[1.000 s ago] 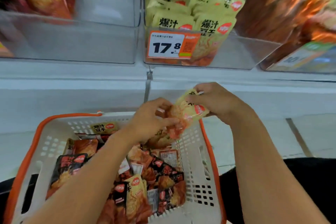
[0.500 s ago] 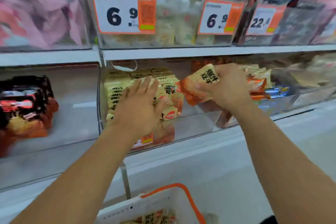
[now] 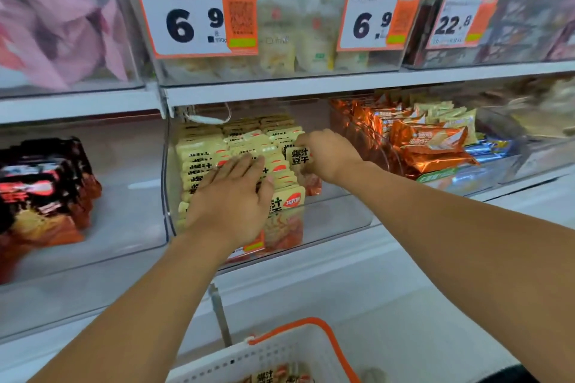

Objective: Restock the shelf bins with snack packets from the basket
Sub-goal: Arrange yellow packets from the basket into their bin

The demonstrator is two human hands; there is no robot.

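Two shelf levels in view, each lined with clear plastic bins.

Upper shelf point(image 3: 280, 84): far-left bin holds pink packets point(image 3: 53, 19), blurred. Middle bin holds pale cream pouches point(image 3: 292, 50); two price tags on its front, both reading 6.9 point(image 3: 194, 14) point(image 3: 378, 20). Right bin holds dark packets, blurred, with a tag reading 22.8 point(image 3: 457, 22).

Lower shelf, left bin point(image 3: 124, 227): black-and-red snack packets point(image 3: 40, 193) stacked against its left side.

Lower shelf, middle bin point(image 3: 336, 214): rows of yellow tofu snack packets point(image 3: 205, 149) standing upright, filling the left and centre of the bin from back to front wall. Right part of the bin floor shows bare plastic.

Lower shelf, right bin point(image 3: 497, 171): orange foil packets point(image 3: 432, 143) piled toward its left, pale yellow packets behind them, a few blue wrappers at the front.

White mesh basket point(image 3: 280, 354) with orange rim at the bottom edge of the frame, below the shelf; a few yellow and orange packets show inside.

Left hand point(image 3: 230, 205): fingers straight and together, palm laid flat on the tops of the front rows of yellow packets in the middle bin.

Right hand point(image 3: 329, 155): fingers curled around one yellow packet point(image 3: 299, 158), held upright at the right end of the rows, inside the middle bin, touching the neighbouring packets.
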